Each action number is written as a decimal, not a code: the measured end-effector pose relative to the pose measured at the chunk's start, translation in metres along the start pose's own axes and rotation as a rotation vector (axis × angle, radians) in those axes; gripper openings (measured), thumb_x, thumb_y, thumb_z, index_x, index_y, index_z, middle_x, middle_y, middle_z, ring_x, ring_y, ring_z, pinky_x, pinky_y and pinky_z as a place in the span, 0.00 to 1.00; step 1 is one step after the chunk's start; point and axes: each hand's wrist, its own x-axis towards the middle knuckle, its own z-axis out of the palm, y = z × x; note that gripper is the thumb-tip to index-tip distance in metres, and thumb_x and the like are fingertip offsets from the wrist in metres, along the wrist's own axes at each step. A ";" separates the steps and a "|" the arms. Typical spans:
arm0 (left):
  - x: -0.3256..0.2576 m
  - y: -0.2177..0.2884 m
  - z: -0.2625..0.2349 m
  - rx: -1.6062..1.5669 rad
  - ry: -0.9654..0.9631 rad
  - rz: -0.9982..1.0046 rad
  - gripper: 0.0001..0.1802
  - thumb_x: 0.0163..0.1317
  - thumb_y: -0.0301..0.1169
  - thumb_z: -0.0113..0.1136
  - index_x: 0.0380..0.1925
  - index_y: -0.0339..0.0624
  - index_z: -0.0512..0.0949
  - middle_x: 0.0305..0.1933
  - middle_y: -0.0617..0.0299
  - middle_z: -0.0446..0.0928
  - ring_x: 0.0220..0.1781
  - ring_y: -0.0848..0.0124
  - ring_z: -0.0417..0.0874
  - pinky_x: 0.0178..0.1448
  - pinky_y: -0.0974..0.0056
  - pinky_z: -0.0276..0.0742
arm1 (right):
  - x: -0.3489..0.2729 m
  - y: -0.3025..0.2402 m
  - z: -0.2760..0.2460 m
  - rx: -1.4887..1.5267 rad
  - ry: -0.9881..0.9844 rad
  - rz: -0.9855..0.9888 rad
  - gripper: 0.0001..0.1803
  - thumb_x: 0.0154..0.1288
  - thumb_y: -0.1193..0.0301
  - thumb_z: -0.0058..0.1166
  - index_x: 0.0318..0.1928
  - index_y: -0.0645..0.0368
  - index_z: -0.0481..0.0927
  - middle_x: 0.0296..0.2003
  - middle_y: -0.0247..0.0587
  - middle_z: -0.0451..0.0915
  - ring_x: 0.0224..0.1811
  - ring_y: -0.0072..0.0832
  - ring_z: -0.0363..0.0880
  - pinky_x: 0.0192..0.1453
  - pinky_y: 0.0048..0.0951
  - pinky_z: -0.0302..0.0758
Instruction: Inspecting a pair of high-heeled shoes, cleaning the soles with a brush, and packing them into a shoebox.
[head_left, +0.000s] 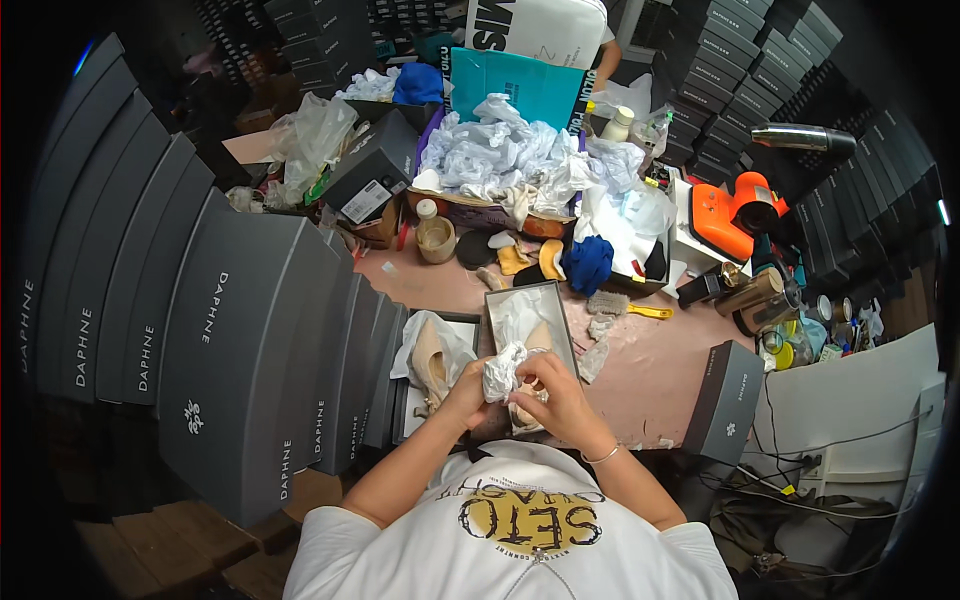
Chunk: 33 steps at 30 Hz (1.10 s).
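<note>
Nearest me is the white T-shirt (pixel 440 545) on my own chest, with a thin band (pixel 600 455) round my right wrist. Just beyond, my left hand (pixel 466 392) is closed round a crumpled white paper wad (pixel 502 372), raised over the near ends of two open shoeboxes; my right hand (pixel 562 402) has its fingers bent against the wad's right side (whether they truly pinch it, I cannot tell). Under and left of my hands, one beige shoe (pixel 429 358) lies on white tissue in the left shoebox (pixel 466 319). The right shoebox (pixel 563 325) also has tissue and a beige shoe, partly hidden by my hands. Tall dark boxes (pixel 245 350) crowd my left, and a single dark box (pixel 722 405) stands to the right on the pink tabletop (pixel 640 390). Farther on lie a yellow-handled brush (pixel 640 308), a bunched blue cloth (pixel 590 262) and a white-capped jar (pixel 436 238), with an orange device (pixel 725 220) to the right. Beyond those rises a heap of crumpled paper (pixel 500 150) before a teal panel (pixel 515 85), and a white bag (pixel 555 30) stands behind it.
</note>
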 end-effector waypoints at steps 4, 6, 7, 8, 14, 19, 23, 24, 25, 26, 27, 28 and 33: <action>-0.001 -0.009 -0.007 0.167 -0.020 -0.044 0.13 0.65 0.35 0.51 0.42 0.39 0.78 0.39 0.64 0.80 0.34 0.74 0.83 0.36 0.69 0.81 | -0.003 0.007 0.001 0.123 -0.023 0.201 0.17 0.52 0.79 0.62 0.42 0.60 0.73 0.33 0.42 0.73 0.29 0.34 0.74 0.34 0.28 0.72; -0.003 -0.013 0.000 0.138 0.032 -0.009 0.19 0.69 0.41 0.47 0.50 0.38 0.74 0.44 0.61 0.78 0.42 0.72 0.81 0.43 0.68 0.79 | -0.005 0.019 -0.006 -0.053 -0.064 0.079 0.13 0.54 0.78 0.60 0.41 0.61 0.74 0.30 0.44 0.74 0.28 0.37 0.76 0.33 0.30 0.73; -0.004 -0.020 0.010 0.064 0.117 0.079 0.21 0.70 0.42 0.45 0.52 0.37 0.73 0.45 0.61 0.77 0.43 0.73 0.80 0.41 0.70 0.78 | -0.003 0.024 -0.009 -0.108 -0.058 0.024 0.13 0.54 0.77 0.59 0.40 0.61 0.74 0.30 0.44 0.74 0.28 0.37 0.76 0.33 0.30 0.73; -0.008 -0.022 0.024 -0.011 0.199 0.164 0.23 0.71 0.44 0.42 0.54 0.37 0.72 0.45 0.61 0.76 0.45 0.74 0.79 0.40 0.71 0.77 | -0.004 0.028 -0.012 -0.165 -0.051 -0.028 0.12 0.55 0.77 0.59 0.40 0.61 0.74 0.29 0.45 0.74 0.28 0.37 0.77 0.32 0.30 0.73; -0.017 -0.022 0.042 0.410 0.237 0.452 0.23 0.68 0.41 0.52 0.57 0.38 0.69 0.49 0.60 0.76 0.52 0.67 0.78 0.58 0.62 0.73 | -0.007 0.042 -0.024 0.219 -0.047 0.273 0.05 0.62 0.75 0.56 0.35 0.63 0.74 0.26 0.39 0.77 0.26 0.20 0.74 0.29 0.24 0.71; 0.007 -0.004 0.035 -0.426 0.336 0.255 0.14 0.69 0.39 0.51 0.46 0.42 0.75 0.45 0.63 0.79 0.46 0.70 0.80 0.51 0.66 0.75 | -0.047 0.059 -0.009 0.786 0.121 0.528 0.07 0.63 0.73 0.57 0.33 0.64 0.75 0.26 0.37 0.77 0.29 0.16 0.74 0.32 0.21 0.71; 0.015 -0.012 0.016 -0.111 0.353 0.415 0.12 0.68 0.36 0.54 0.37 0.38 0.79 0.36 0.67 0.77 0.38 0.79 0.75 0.43 0.71 0.73 | -0.056 0.029 -0.025 0.147 -0.331 0.219 0.08 0.59 0.73 0.59 0.37 0.62 0.79 0.32 0.39 0.78 0.34 0.27 0.78 0.36 0.25 0.73; 0.015 -0.013 0.016 0.021 0.328 0.450 0.12 0.67 0.35 0.55 0.36 0.37 0.80 0.35 0.68 0.76 0.37 0.81 0.74 0.41 0.71 0.72 | -0.052 0.025 -0.030 0.117 -0.306 0.215 0.09 0.58 0.72 0.60 0.38 0.62 0.79 0.32 0.39 0.78 0.34 0.28 0.78 0.36 0.26 0.74; 0.018 -0.014 0.019 0.058 0.394 0.533 0.12 0.67 0.34 0.56 0.35 0.33 0.80 0.33 0.69 0.74 0.36 0.82 0.71 0.40 0.74 0.69 | -0.044 0.022 -0.035 0.088 -0.281 0.211 0.09 0.58 0.72 0.61 0.38 0.62 0.79 0.32 0.39 0.78 0.33 0.29 0.78 0.37 0.27 0.74; 0.021 -0.013 0.019 0.158 0.396 0.554 0.13 0.67 0.34 0.56 0.36 0.32 0.80 0.33 0.69 0.75 0.36 0.82 0.71 0.40 0.74 0.69 | -0.039 0.020 -0.041 0.052 -0.245 0.213 0.10 0.57 0.71 0.62 0.38 0.62 0.79 0.32 0.39 0.78 0.33 0.30 0.78 0.37 0.28 0.74; 0.023 -0.011 0.014 0.259 0.400 0.582 0.13 0.67 0.34 0.55 0.37 0.32 0.79 0.34 0.68 0.75 0.35 0.82 0.71 0.40 0.74 0.69 | -0.035 0.027 -0.044 0.051 -0.128 0.270 0.16 0.54 0.68 0.65 0.42 0.61 0.78 0.38 0.42 0.78 0.36 0.32 0.78 0.39 0.29 0.75; 0.025 -0.010 0.013 0.360 0.403 0.611 0.14 0.67 0.34 0.55 0.38 0.32 0.79 0.34 0.68 0.75 0.35 0.82 0.71 0.40 0.75 0.68 | -0.028 0.027 -0.045 0.003 -0.111 0.202 0.18 0.54 0.68 0.65 0.44 0.61 0.78 0.40 0.43 0.77 0.38 0.34 0.78 0.39 0.30 0.75; 0.022 -0.012 0.029 0.331 0.262 0.519 0.22 0.64 0.39 0.59 0.51 0.33 0.73 0.46 0.60 0.73 0.44 0.76 0.73 0.49 0.72 0.70 | -0.012 0.037 -0.012 -0.144 -0.010 0.097 0.21 0.50 0.77 0.62 0.47 0.61 0.74 0.45 0.49 0.72 0.41 0.44 0.76 0.43 0.35 0.75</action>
